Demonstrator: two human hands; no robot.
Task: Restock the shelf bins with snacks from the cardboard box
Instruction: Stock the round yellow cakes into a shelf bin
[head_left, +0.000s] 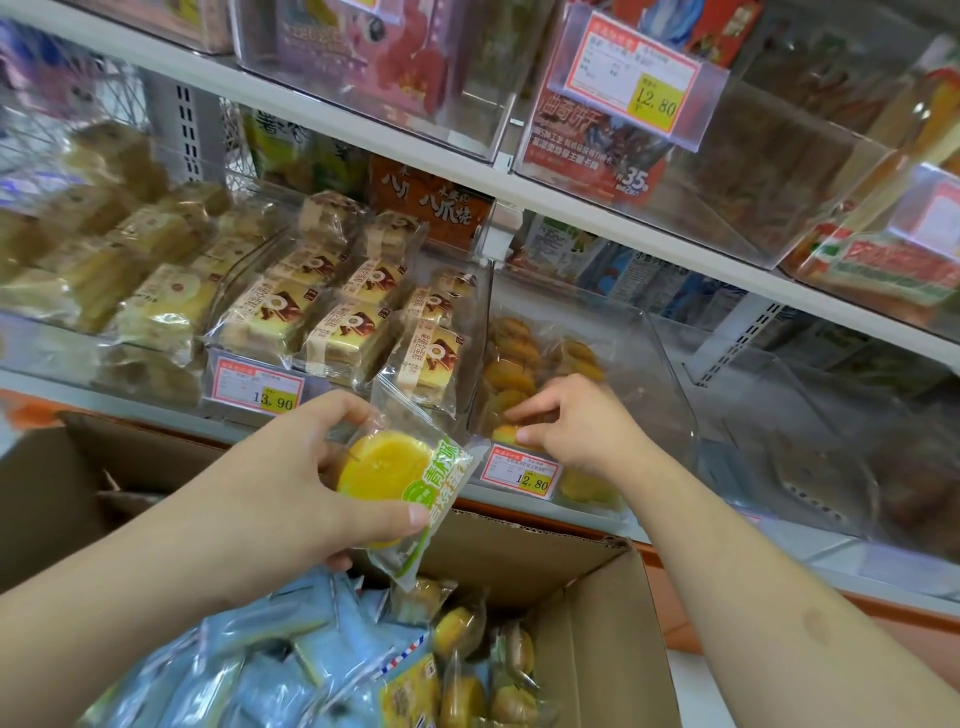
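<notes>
My left hand (332, 478) grips a clear packet holding a round yellow cake (395, 478) with green lettering, held above the open cardboard box (597, 613). My right hand (576, 421) reaches over the front wall of a clear shelf bin (670, 395), its fingers curled down on a yellow cake packet (511, 431) among the same cakes inside. I cannot tell whether the fingers pinch it or only touch it. The box holds more yellow cakes (467, 675) and pale blue packets (249, 670).
Left of that bin stands a bin of square wrapped cakes (337, 322) tagged 13.90. The bin to the right (810, 431) looks almost bare. An upper shelf (467, 171) with clear bins and a 12.80 tag overhangs. The shelf's edge runs just behind the box.
</notes>
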